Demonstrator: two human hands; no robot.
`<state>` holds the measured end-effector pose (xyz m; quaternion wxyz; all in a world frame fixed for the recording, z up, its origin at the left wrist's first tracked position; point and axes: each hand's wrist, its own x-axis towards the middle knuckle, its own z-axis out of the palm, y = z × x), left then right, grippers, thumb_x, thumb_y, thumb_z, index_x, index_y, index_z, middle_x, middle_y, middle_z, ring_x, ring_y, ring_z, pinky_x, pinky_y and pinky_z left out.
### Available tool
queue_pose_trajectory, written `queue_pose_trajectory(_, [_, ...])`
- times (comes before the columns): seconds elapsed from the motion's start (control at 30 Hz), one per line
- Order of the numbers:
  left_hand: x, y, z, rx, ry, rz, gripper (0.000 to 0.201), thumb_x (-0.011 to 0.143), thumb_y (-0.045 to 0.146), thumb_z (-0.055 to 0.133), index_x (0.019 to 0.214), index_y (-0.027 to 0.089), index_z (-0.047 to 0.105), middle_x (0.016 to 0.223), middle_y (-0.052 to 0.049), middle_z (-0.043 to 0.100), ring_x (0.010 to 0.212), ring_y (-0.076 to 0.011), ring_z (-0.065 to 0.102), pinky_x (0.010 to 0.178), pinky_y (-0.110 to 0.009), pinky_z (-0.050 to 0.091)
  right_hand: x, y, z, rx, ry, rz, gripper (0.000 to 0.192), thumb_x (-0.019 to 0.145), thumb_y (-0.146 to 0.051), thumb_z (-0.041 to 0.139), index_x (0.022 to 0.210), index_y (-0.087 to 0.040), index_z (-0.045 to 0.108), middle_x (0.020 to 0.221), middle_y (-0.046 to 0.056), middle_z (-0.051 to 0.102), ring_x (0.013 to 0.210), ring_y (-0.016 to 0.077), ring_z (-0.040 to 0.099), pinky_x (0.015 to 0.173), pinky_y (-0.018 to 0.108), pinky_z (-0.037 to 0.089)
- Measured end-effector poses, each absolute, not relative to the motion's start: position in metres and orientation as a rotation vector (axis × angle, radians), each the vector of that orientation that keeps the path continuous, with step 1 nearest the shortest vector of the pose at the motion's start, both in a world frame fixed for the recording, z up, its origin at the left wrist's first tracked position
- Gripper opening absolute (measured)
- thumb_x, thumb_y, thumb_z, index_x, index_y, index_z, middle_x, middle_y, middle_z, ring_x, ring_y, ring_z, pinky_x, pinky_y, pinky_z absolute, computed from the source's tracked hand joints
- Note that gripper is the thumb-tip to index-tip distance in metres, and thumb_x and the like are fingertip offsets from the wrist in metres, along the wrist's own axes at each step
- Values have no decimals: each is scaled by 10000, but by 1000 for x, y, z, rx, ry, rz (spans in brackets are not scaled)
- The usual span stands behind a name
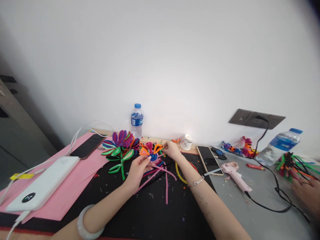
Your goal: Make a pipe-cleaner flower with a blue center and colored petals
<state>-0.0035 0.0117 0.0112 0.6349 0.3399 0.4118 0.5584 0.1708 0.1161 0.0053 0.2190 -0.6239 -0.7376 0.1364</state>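
My left hand (pixel 138 170) grips a half-made pipe-cleaner flower (pixel 151 151) with orange and pink petals and a blue centre, its pink stems trailing over the black mat (pixel 150 213). My right hand (pixel 171 149) pinches an orange petal at the flower's right side. A finished flower (pixel 120 146) with purple, green and orange petals and a green stem lies just left of them.
A pink glue gun (pixel 235 175) with a black cord, a phone (pixel 209 159), a yellow hoop (pixel 178 173) and a small white jar (pixel 186 142) lie right. Water bottles (pixel 137 120) stand by the wall. A white power bank (pixel 42 186) rests on pink paper. Another person's hand (pixel 306 193) holds pipe cleaners at far right.
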Motion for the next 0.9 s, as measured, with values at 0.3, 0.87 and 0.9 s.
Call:
queue_pose_trajectory(0.3, [-3,10,12,784,952,1261,245,685,281,640,838,120,536,644,-10,611,633,-128,617,612,-234,492,179,104,4,-1526,-1975,666,264,539,-6,577,762,-144,566,607,-22,604,580,112,554,562,211,412])
queue_pose_trajectory(0.87, [-4,11,8,780,943,1241,267,659,296,660,841,130,558,645,-21,623,645,-138,619,618,-241,491,188,72,26,-1199,-1614,890,308,743,-193,381,1024,-169,507,757,23,585,639,134,589,552,236,477])
queue_pose_trajectory(0.9, [-4,11,8,782,945,1240,273,656,302,662,841,130,559,650,-23,624,646,-138,619,618,-241,491,189,68,25,-1194,-1582,954,360,744,-198,379,1092,-178,467,726,7,564,560,118,567,491,224,464])
